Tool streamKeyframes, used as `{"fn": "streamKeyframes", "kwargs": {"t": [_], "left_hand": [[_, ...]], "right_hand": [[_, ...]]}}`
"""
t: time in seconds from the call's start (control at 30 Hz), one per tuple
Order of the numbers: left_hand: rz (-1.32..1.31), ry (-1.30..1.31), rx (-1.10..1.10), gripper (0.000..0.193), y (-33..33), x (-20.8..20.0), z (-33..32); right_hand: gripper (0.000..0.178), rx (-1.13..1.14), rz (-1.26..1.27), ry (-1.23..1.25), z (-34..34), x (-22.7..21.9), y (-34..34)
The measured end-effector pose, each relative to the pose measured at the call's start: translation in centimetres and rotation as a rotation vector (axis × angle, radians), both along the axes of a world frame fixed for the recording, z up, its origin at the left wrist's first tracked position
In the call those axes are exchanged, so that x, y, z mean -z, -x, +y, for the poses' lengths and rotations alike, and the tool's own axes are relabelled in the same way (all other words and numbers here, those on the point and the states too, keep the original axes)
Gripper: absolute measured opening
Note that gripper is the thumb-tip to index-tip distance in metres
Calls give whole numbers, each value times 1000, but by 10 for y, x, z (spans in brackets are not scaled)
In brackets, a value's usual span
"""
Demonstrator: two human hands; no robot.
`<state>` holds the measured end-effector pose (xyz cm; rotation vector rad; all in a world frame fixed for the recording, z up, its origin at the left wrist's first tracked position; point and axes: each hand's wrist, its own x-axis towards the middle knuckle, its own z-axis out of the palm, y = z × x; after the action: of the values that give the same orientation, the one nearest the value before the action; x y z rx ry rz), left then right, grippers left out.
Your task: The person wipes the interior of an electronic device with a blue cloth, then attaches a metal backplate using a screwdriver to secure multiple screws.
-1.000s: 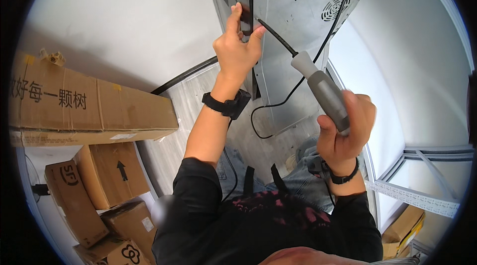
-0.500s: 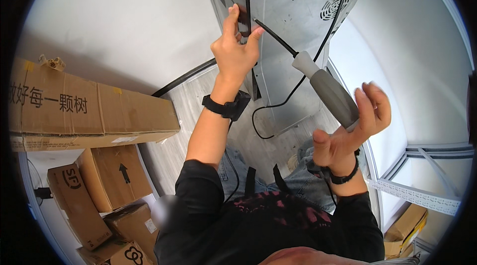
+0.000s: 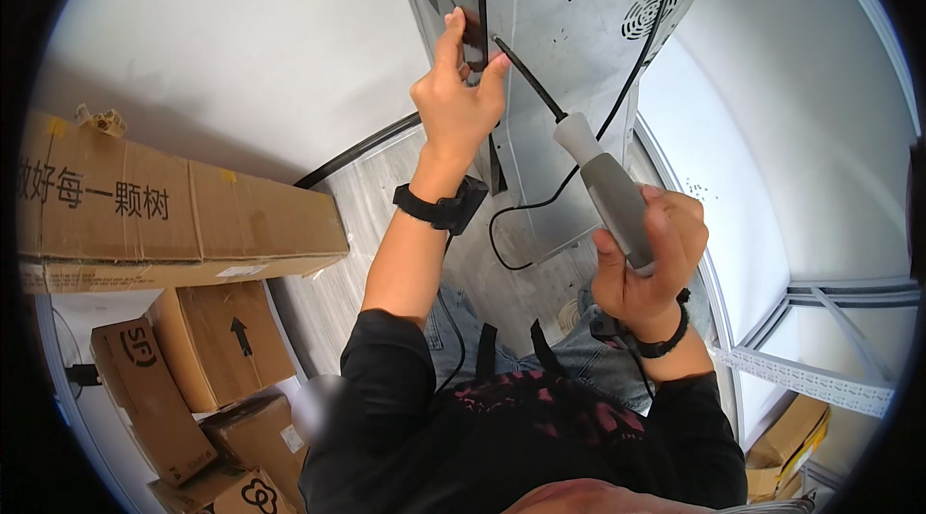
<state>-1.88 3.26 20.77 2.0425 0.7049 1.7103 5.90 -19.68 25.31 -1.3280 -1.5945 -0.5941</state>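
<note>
My right hand (image 3: 661,249) is closed around the rear of a large screwdriver (image 3: 615,203) with a two-tone grey handle and a long dark shaft. The screwdriver's tip meets a small screw-like spot near the front edge of a grey metal cabinet (image 3: 550,99). Beside that tip, my left hand (image 3: 458,94) grips a dark panel (image 3: 474,40) along the cabinet's edge, fingers on the outer face and thumb towards the metal side. The thumb lies close to the shaft. Black straps and small boxes sit on both my wrists.
A black cable (image 3: 559,194) hangs down the cabinet's side and loops near the floor. Large cardboard boxes (image 3: 193,225) are stacked on the left. At the right stands a white perforated metal rack (image 3: 810,374), with a cardboard box (image 3: 786,446) below it.
My right hand has moved left and its fingers have closed around the screwdriver's handle. The handle has swung left and down, while the tip and my left hand stay in place.
</note>
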Motion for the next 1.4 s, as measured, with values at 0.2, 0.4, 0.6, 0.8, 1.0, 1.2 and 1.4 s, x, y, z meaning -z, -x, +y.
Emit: {"fn": "streamKeyframes", "kwargs": {"t": [0.2, 0.4, 0.6, 0.8, 1.0, 1.2, 1.4], "left_hand": [[9, 1, 1, 56, 1, 1, 1], [21, 20, -10, 55, 3, 0, 0], [17, -1, -20, 54, -2, 0, -2], [-37, -72, -69, 59, -1, 7, 7], [-49, -69, -62, 58, -4, 6, 4], [-34, 9, 1, 55, -3, 3, -1], [-37, -34, -47, 56, -3, 3, 1]], "right_hand": [[55, -38, 115, -83, 5, -5, 3], [61, -28, 42, 194, -10, -8, -4], [64, -93, 63, -129, 9, -3, -2], [58, 46, 75, 103, -6, -10, -4], [64, -62, 82, 2, 0, -3, -2], [60, 6, 58, -77, 7, -6, -5], [46, 73, 139, 21, -1, -3, -4]]}}
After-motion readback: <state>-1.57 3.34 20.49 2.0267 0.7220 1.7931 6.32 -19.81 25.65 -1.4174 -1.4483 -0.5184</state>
